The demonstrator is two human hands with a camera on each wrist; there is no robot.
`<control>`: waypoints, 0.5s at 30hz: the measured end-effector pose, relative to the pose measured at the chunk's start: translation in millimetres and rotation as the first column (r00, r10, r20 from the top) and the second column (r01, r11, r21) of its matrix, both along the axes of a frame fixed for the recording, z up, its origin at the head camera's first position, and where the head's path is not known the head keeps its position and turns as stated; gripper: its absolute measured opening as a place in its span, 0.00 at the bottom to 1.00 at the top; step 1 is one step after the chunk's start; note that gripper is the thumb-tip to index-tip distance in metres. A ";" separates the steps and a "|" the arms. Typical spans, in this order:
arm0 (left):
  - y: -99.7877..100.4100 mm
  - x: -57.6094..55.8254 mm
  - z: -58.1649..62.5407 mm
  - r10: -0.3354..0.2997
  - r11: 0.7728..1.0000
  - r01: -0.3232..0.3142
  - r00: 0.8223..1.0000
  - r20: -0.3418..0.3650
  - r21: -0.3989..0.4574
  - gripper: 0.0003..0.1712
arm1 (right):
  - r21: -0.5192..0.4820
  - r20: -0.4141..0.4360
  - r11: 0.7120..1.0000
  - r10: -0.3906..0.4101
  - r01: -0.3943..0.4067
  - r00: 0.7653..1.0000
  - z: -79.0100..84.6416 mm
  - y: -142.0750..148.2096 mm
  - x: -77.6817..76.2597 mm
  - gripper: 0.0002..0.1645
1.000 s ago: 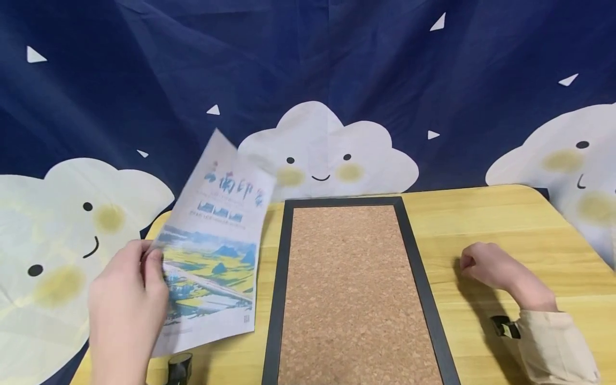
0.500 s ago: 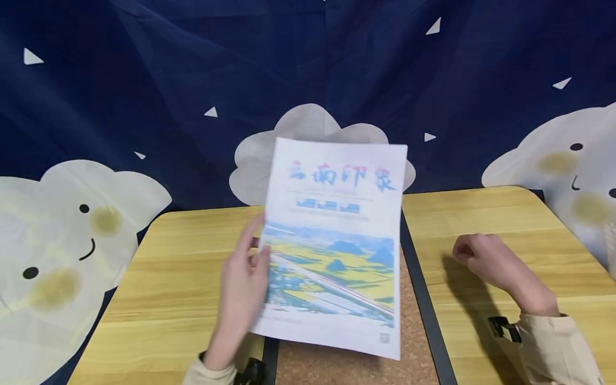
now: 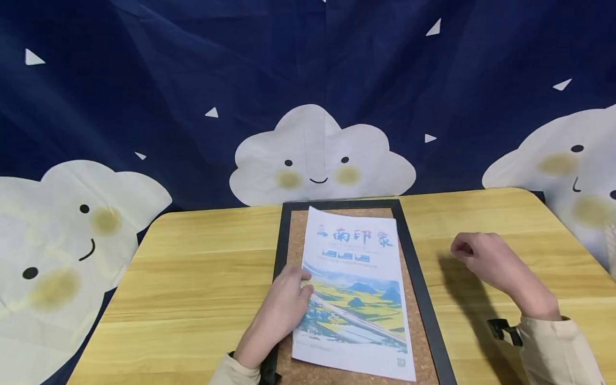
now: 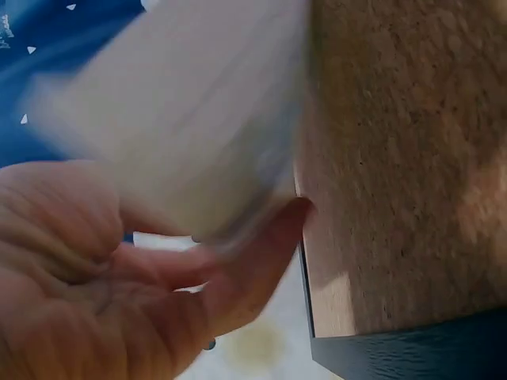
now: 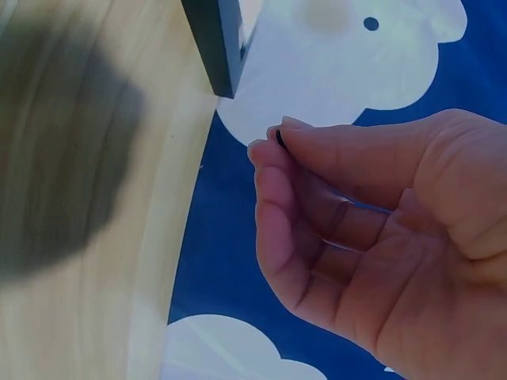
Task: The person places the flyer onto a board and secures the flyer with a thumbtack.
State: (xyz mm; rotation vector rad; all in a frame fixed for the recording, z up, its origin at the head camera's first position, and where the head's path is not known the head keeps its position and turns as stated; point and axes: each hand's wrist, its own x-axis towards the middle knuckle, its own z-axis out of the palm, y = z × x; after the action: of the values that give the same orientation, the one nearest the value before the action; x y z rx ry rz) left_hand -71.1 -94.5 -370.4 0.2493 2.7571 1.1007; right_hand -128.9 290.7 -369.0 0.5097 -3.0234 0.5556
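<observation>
My left hand (image 3: 285, 299) pinches the left edge of a printed paper poster (image 3: 353, 331), which carries blue lettering over a yellow-green landscape. The sheet overlaps the black-framed cork board (image 3: 423, 353), slightly slanted to it. In the left wrist view the paper (image 4: 198, 103) is blurred between thumb and fingers, beside the bare cork (image 4: 412, 158). My right hand (image 3: 491, 262) is raised over the table to the right of the board, fingers curled. The right wrist view shows its thumb and index fingertips pressed together, with a small black object (image 5: 279, 137) barely visible between them.
The yellow wood-grain table (image 3: 192, 289) extends on both sides of the board. Behind it hangs a dark blue cloth (image 3: 269, 64) with white smiling clouds and small triangles. The board's black frame (image 5: 215, 55) shows near the table's far edge in the right wrist view.
My left hand has carried the poster from the left of the board to over it, then lowered it towards the cork. The right hand has stayed nearly in place.
</observation>
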 end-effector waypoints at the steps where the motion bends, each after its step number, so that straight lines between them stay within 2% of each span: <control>1: -0.4 0.2 -0.1 -0.016 1.000 0.016 1.000 0.026 -0.015 0.13 | -0.004 -0.001 1.000 -0.001 0.001 1.000 0.9 -0.9 0.3 0.08; 4: -1.9 0.3 -0.3 -0.052 0.997 0.056 0.995 0.088 -0.046 0.14 | -0.035 0.000 0.999 -0.009 0.009 1.000 4.1 -4.8 1.5 0.05; 9: -4.9 -0.6 -2.0 -0.075 0.993 0.086 0.987 0.140 -0.074 0.14 | -0.157 0.018 0.988 -0.004 0.007 1.000 8.8 -15.1 3.2 0.04; 12: -5.3 0.0 -2.7 -0.074 0.992 0.088 0.986 0.147 -0.095 0.15 | -0.261 0.055 0.965 0.012 0.003 0.998 11.7 -26.4 -0.7 0.04; 15: -3.7 0.9 -2.4 -0.060 0.985 0.079 0.990 0.129 -0.152 0.19 | -0.367 0.093 0.930 0.034 0.002 0.995 13.4 -41.2 -10.4 0.03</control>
State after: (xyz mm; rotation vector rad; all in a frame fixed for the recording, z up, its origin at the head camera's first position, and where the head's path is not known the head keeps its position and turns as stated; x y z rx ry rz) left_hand -70.2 -98.2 -372.8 0.2460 2.6840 0.8475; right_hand -139.3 249.5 -355.6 0.4957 -2.8942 1.1488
